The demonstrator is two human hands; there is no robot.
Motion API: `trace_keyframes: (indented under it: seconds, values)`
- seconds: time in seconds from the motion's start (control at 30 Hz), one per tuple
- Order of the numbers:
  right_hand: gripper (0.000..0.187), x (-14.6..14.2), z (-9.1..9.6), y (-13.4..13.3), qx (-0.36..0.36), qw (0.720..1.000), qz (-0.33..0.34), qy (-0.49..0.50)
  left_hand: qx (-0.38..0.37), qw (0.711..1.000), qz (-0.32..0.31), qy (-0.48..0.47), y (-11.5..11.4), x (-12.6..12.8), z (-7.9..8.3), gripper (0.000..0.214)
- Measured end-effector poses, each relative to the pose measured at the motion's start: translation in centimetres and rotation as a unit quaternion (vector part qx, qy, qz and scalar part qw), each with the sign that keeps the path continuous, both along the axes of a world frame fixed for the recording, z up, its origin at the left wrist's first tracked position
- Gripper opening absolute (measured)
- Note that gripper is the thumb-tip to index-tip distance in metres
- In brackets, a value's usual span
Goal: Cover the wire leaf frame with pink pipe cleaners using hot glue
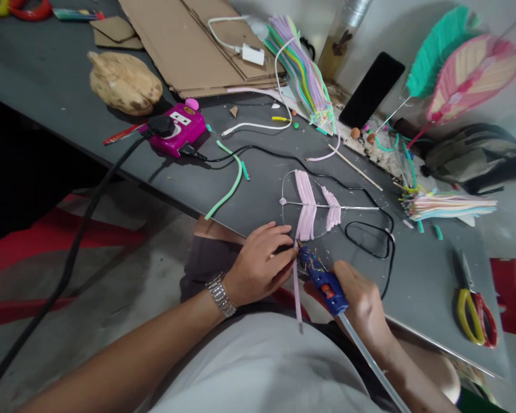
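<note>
My right hand (363,292) is wrapped round a blue hot glue gun (312,265), with a long translucent glue stick (367,353) sticking out of its back. The gun's nozzle points at the lower end of a lilac strip on a leaf-shaped wire frame (282,215). Several lilac strips (305,221) lie in slanted rows across the frame, on both sides of its central stem. My left hand (258,261) is closed at the fingertips on a loose lilac pipe cleaner (297,289), which hangs over the table edge by the nozzle.
A purple power socket (176,129) with black cables stands at the left. Scissors (473,315) lie at the right. Behind are pipe cleaner bundles (303,69), cardboard (189,46), a phone (372,89) and finished pink (473,77) and green leaves (436,54).
</note>
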State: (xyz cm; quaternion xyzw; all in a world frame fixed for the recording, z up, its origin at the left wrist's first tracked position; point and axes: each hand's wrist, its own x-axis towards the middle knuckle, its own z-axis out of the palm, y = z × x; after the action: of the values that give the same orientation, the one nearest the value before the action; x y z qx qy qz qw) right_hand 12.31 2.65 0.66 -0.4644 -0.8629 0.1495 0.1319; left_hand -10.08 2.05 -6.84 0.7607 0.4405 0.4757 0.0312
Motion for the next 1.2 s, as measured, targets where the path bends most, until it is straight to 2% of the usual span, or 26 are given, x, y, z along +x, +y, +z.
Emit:
trace_keyframes:
  seconds: [0.33,0.67,1.2]
  values:
    - [0.023,0.18,-0.42,-0.19,-0.022,0.999,-0.025,0.011,-0.001,1.0,0.001,-0.003,0.0,0.01,0.03,0.02]
    - [0.023,0.01,0.03,0.1,-0.011,1.0,0.001,0.002,-0.005,1.0,-0.007,-0.008,-0.01,-0.03,-0.02,0.021]
    - [0.027,-0.21,0.57,-0.01,-0.003,1.0,0.003,-0.015,-0.002,1.0,-0.006,-0.001,0.04,-0.02,-0.1,0.02]
